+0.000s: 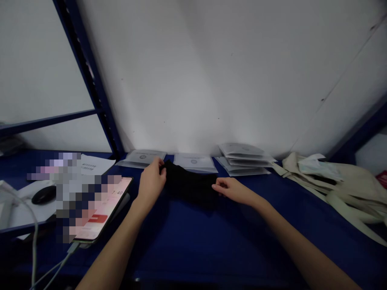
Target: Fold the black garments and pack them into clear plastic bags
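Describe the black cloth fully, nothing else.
The black cloth is dark all over and looks soft, with a slightly uneven outline; any seams or folds are lost in the darkness. It spans the gap between the left hand, at its upper corner, and the right hand, pinching its other side. It sits over the blue table; whether it touches the surface is unclear.

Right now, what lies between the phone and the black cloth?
The left hand, pinching the black cloth, and its forearm, over the blue table; head view.
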Tool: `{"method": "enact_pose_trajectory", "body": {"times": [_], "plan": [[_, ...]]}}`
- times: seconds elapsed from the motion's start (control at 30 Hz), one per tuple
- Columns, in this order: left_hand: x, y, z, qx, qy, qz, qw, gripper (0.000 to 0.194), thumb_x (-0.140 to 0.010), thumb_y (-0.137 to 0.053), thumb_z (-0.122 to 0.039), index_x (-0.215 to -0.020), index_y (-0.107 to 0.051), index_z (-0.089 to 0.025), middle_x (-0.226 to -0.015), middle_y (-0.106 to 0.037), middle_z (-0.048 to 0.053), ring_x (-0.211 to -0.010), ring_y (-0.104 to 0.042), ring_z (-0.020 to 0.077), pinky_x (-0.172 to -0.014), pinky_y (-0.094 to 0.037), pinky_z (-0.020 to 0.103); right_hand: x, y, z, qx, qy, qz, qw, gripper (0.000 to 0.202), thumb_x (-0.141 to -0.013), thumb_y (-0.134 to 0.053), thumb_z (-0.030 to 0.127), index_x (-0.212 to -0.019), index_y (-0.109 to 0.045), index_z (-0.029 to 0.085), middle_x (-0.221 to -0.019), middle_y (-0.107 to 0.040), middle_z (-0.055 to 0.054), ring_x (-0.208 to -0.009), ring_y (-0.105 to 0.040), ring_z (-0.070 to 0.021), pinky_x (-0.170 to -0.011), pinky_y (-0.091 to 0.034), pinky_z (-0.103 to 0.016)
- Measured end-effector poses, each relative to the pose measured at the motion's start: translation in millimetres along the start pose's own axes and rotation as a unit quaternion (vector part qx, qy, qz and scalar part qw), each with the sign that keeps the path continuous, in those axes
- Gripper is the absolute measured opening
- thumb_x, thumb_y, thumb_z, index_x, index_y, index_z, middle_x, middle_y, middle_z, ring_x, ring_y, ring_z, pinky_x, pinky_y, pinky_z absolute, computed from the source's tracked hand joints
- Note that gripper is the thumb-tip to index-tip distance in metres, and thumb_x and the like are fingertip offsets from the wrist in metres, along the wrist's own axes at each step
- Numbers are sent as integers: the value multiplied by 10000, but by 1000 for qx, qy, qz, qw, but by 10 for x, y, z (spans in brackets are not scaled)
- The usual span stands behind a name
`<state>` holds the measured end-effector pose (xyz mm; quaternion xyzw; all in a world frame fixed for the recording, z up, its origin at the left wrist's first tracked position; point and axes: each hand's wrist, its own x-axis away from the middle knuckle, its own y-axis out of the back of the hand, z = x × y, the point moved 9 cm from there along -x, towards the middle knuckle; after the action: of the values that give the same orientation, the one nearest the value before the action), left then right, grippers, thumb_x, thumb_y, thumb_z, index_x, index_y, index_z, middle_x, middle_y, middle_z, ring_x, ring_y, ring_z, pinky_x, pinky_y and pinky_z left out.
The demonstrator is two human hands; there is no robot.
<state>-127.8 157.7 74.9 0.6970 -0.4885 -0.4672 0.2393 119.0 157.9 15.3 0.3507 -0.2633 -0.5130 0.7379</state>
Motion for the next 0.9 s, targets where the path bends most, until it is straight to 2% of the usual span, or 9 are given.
{"method": "enact_pose_trajectory", "body": {"times": [0.07, 0.13, 0.23, 0.33, 0.4, 0.47, 0.7, 0.8, 0.9], "plan": [[101, 37, -308, 10, -97, -40, 994, 135, -828, -443, -156, -940, -508, -189, -912, -621, 50, -835, -590, 190, -711, -434, 285, -10, -41, 41, -3, 1, -2, 1000, 312, -825, -458, 422, -626, -498, 185, -629, -589, -15, -564, -496, -123, -522, -340, -237], [273, -33, -654, 2, -220, -34, 975, 139, -840, -416, -116, -917, -512, -181, -903, -598, 48, -859, -562, 179, -733, -435, 277, -24, -88, 58, -7, 0, -3, 1000, 321, -826, -456, 418, -610, -492, 183, -607, -587, -13, -544, -489, -119, -512, -332, -236], [658, -289, -1099, -54, -410, 33, 910, 161, -844, -395, -84, -886, -521, -175, -877, -576, 41, -836, -531, 175, -714, -435, 277, -44, -151, 52, -28, 6, 4, 1000, 311, -822, -455, 401, -605, -488, 182, -593, -582, -6, -532, -493, -115, -503, -331, -231], [999, -516, -1299, -98, -520, 91, 843, 145, -829, -435, -106, -928, -520, -169, -910, -566, 44, -838, -517, 178, -710, -434, 289, -54, -160, 7, -42, 7, 12, 999, 271, -812, -465, 365, -617, -496, 180, -594, -584, -3, -537, -501, -117, -505, -341, -229], [1114, -602, -1336, -112, -547, 116, 822, 138, -817, -457, -117, -932, -517, -163, -913, -558, 48, -850, -513, 179, -720, -433, 292, -59, -125, -38, -44, -2, 7, 999, 247, -812, -467, 358, -647, -511, 179, -609, -600, -9, -548, -514, -123, -515, -355, -234], [1154, -634, -1342, -122, -552, 125, 815, 127, -806, -463, -110, -911, -515, -158, -901, -551, 48, -848, -508, 178, -715, -429, 290, -66, -65, -83, -42, -14, -12, 999, 229, -822, -458, 354, -688, -522, 180, -633, -617, -17, -570, -537, -132, -538, -375, -241], [1280, -598, -1414, -147, -575, 78, 801, 108, -852, -411, -126, -882, -512, -150, -797, -527, 34, -725, -484, 168, -652, -398, 299, -63, 215, -173, 18, -52, -161, 985, 152, -817, -485, 318, -871, -536, 185, -779, -638, -39, -668, -578, -155, -650, -432, -281], [1334, -612, -1453, -159, -570, 54, 805, 136, -876, -377, -122, -866, -510, -151, -767, -517, 28, -717, -487, 169, -646, -385, 305, -73, 241, -90, 3, -6, -187, 982, 260, -829, -475, 322, -1044, -524, 184, -937, -633, -59, -729, -592, -152, -731, -455, -303], [1365, -642, -1478, -172, -565, 41, 806, 137, -880, -380, -115, -851, -510, -146, -776, -520, 30, -749, -499, 173, -660, -380, 303, -76, 217, 65, -17, 79, -188, 979, 339, -844, -463, 319, -1159, -502, 200, -1120, -580, -79, -895, -585, -164, -836, -446, -326]]}}
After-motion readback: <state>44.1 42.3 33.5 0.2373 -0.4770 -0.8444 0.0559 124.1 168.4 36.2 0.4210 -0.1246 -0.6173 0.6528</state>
